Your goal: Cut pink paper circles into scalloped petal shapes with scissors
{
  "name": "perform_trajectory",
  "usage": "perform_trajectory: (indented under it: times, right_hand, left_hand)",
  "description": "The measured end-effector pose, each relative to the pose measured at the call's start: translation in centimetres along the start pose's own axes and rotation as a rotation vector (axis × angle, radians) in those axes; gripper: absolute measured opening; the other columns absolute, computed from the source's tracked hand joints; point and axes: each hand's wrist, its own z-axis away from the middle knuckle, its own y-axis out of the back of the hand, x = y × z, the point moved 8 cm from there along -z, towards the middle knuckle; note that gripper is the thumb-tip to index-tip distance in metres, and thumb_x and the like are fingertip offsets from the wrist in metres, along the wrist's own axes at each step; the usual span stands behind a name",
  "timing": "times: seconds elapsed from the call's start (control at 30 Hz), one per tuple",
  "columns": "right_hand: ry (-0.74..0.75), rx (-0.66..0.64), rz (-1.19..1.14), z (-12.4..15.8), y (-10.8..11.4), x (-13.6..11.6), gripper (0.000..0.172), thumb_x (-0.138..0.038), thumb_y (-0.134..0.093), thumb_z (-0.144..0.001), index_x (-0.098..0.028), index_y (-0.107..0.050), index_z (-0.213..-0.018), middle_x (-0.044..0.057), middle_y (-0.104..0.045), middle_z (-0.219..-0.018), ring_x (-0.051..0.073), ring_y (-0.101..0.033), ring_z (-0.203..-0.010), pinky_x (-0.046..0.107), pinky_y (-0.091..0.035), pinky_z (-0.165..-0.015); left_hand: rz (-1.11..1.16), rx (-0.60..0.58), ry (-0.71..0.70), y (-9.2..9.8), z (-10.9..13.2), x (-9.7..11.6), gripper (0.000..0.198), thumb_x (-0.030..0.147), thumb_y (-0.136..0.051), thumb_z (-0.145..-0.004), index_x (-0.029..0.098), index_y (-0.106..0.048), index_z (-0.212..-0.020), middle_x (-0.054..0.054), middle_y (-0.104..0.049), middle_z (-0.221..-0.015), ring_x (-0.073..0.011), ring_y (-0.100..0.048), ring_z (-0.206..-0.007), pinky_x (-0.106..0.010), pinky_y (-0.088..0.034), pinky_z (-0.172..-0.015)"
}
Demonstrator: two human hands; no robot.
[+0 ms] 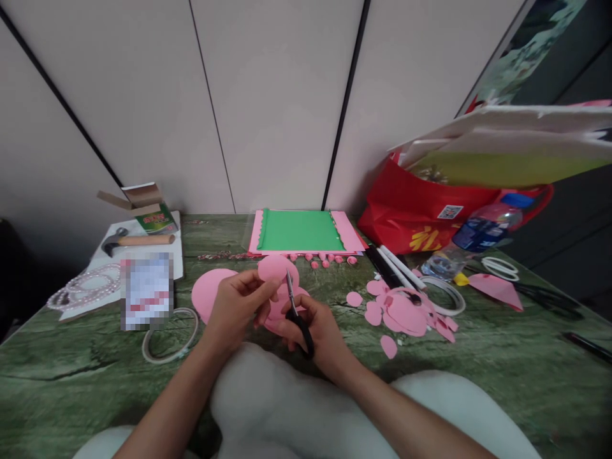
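Observation:
A round piece of pink paper (274, 268) is pinched in the fingers of my left hand (241, 303). My right hand (313, 328) grips black-handled scissors (301, 328), whose blades reach up to the right part of that paper. More pink paper circles lie on the table under and behind my hands, and a large pink circle (205, 292) shows beside my left wrist. Several small pink paper rolls (325, 257) sit in a row beyond my hands. They lie in front of a green sheet (301, 230) with pink paper at its sides.
Pink paper scraps (401, 312) and a tape roll (444, 296) lie on the right, near black and white pens (394, 268). Behind stand a water bottle (488, 233) and a red bag (421, 204). A hammer (143, 240), bead strings (90, 287) and another tape roll (169, 354) are left.

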Motion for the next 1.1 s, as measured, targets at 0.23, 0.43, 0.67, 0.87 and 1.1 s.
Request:
perform_trajectory:
  times: [0.23, 0.43, 0.67, 0.87, 1.1]
  right_hand:
    - [0.004, -0.047, 0.019, 0.01, -0.42, 0.12, 0.034, -0.039, -0.073, -0.055, -0.018, -0.050, -0.071, -0.008, -0.051, -0.043, 0.007, -0.043, -0.035, 0.017, -0.031, -0.037]
    - [0.044, -0.068, -0.008, -0.08, -0.37, -0.02, 0.038, -0.036, -0.076, -0.053, -0.020, -0.049, -0.074, -0.007, -0.052, -0.051, 0.008, -0.044, -0.042, 0.019, -0.033, -0.043]
    - [0.128, -0.117, -0.056, -0.31, -0.44, -0.22, 0.043, -0.036, -0.077, -0.056, -0.020, -0.048, -0.083, -0.003, -0.056, -0.068, 0.012, -0.052, -0.059, 0.022, -0.038, -0.054]
    - [0.109, -0.123, -0.051, -0.28, -0.52, -0.13, 0.044, -0.037, -0.078, -0.054, -0.021, -0.047, -0.081, -0.006, -0.050, -0.061, 0.010, -0.045, -0.051, 0.021, -0.033, -0.048]
    - [0.101, -0.102, -0.041, -0.25, -0.31, -0.34, 0.041, -0.034, -0.078, -0.053, -0.020, -0.047, -0.075, -0.007, -0.047, -0.055, 0.007, -0.037, -0.047, 0.019, -0.028, -0.044]
  left_hand:
    - [-0.045, 0.023, -0.027, 0.31, -0.02, -0.03, 0.027, 0.031, -0.064, -0.072, 0.015, -0.055, -0.052, 0.006, -0.051, -0.040, -0.0032, -0.039, -0.028, -0.015, -0.025, -0.029]
    - [-0.144, -0.016, -0.051, 0.16, 0.01, 0.30, 0.026, 0.028, -0.066, -0.069, 0.016, -0.055, -0.050, 0.006, -0.049, -0.037, -0.0044, -0.039, -0.030, -0.016, -0.028, -0.031]
    - [-0.177, -0.049, -0.044, -0.17, 0.16, 0.47, 0.027, 0.029, -0.066, -0.068, 0.016, -0.054, -0.048, 0.006, -0.047, -0.033, -0.0048, -0.038, -0.030, -0.016, -0.028, -0.031]
    - [-0.170, -0.051, -0.045, -0.26, 0.18, 0.63, 0.027, 0.028, -0.066, -0.068, 0.016, -0.053, -0.047, 0.006, -0.046, -0.034, -0.0046, -0.038, -0.030, -0.016, -0.028, -0.032]
    - [-0.155, -0.049, -0.062, -0.06, 0.03, 0.55, 0.028, 0.030, -0.067, -0.069, 0.016, -0.052, -0.049, 0.006, -0.049, -0.040, -0.0047, -0.040, -0.032, -0.017, -0.028, -0.033]
